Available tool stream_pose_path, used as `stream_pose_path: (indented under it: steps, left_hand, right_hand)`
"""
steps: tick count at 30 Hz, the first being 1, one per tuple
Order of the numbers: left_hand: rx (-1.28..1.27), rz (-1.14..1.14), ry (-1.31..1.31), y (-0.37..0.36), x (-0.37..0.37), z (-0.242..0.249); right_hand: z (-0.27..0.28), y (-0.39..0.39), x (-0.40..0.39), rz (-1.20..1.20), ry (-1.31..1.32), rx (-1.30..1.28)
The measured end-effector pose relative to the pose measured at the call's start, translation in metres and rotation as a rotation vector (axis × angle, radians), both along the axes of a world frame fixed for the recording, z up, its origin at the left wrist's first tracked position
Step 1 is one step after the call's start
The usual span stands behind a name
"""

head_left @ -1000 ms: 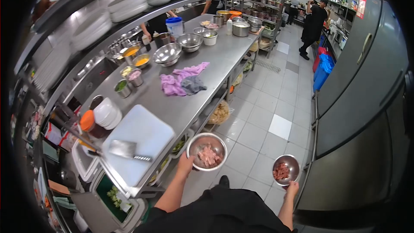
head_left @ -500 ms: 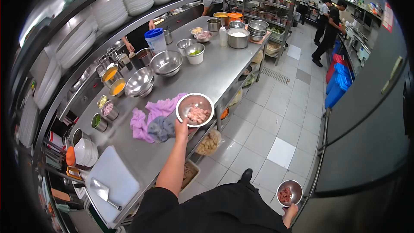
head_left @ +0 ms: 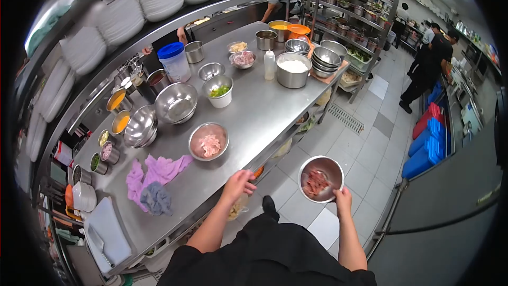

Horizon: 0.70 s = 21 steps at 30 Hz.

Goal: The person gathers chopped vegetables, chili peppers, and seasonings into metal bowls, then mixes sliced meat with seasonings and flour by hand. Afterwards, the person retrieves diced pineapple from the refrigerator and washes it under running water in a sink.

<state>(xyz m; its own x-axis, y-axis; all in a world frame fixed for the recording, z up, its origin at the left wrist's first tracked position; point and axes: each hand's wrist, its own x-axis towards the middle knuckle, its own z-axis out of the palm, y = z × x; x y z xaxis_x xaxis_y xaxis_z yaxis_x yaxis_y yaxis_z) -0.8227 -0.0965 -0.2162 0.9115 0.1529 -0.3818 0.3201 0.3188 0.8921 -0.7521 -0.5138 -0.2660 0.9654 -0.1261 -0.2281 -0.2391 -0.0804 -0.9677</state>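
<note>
My right hand [head_left: 343, 199] grips the rim of a metal bowl [head_left: 334, 172], held out over the floor to the right of the counter. Strips of dark red meat [head_left: 316, 182] lie in it. At the counter's front edge my left hand [head_left: 240, 185] is empty, its fingers stretched out and slightly apart. Just beyond it, a second metal bowl [head_left: 222, 148] stands on the steel counter [head_left: 243, 108] with pale pink meat [head_left: 209, 145] inside. A purple cloth [head_left: 166, 169] and a grey cloth [head_left: 156, 199] lie crumpled to the left of that bowl.
Empty steel bowls [head_left: 177, 100], a tub of chopped greens [head_left: 219, 91], a squeeze bottle [head_left: 269, 65] and a pot of white contents [head_left: 294, 77] stand farther along. A cutting board [head_left: 119, 233] lies near left. A refrigerator door [head_left: 450, 209] borders the right; people [head_left: 431, 66] work beyond.
My left hand has let go of the bowl of pale meat, which now stands on the counter. My right hand has brought the dark-meat bowl up and inward.
</note>
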Motion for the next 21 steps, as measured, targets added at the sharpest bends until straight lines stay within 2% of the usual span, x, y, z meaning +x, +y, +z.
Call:
stream_pose_path:
  steps: [1, 4, 6, 8, 10, 11, 12, 14, 16, 18, 21]
  left_hand:
    - [0.07, -0.071, -0.019, -0.014, 0.022, 0.012]
    - [0.186, -0.145, -0.092, -0.045, 0.1, 0.03]
    - [0.438, -0.281, -0.085, -0.056, 0.155, 0.044]
    - [0.407, -0.221, -0.056, -0.063, 0.208, 0.053]
    - [0.73, -0.233, -0.104, -0.063, 0.263, 0.053]
    - [0.755, -0.146, -0.174, -0.067, 0.289, 0.053]
    - [0.751, -0.146, -0.174, -0.066, 0.315, 0.055]
    - [0.723, -0.081, -0.251, -0.064, 0.377, 0.057]
    - [0.604, -0.085, -0.246, -0.053, 0.448, 0.068]
    - [0.216, 0.024, -0.229, -0.048, 0.53, 0.088]
    - [0.163, 0.143, -0.355, -0.039, 0.663, 0.116]
  right_hand:
    - [-0.009, 0.008, 0.037, 0.08, -0.011, -0.085]
    - [0.034, 0.054, 0.119, 0.233, -0.006, -0.139]
    - [0.068, 0.079, 0.159, 0.25, 0.042, -0.043]
    - [0.081, 0.08, 0.2, 0.263, 0.056, -0.035]
    - [0.09, 0.075, 0.24, 0.302, 0.0, -0.096]
    - [0.094, 0.068, 0.259, 0.34, -0.049, -0.049]
    - [0.099, 0.062, 0.273, 0.337, -0.037, -0.045]
    - [0.125, 0.053, 0.309, 0.256, -0.012, 0.271]
    - [0.108, 0.017, 0.348, 0.247, -0.047, 0.278]
    - [0.09, -0.016, 0.387, 0.132, 0.004, 0.307]
    - [0.05, -0.068, 0.446, -0.007, 0.061, 0.316]
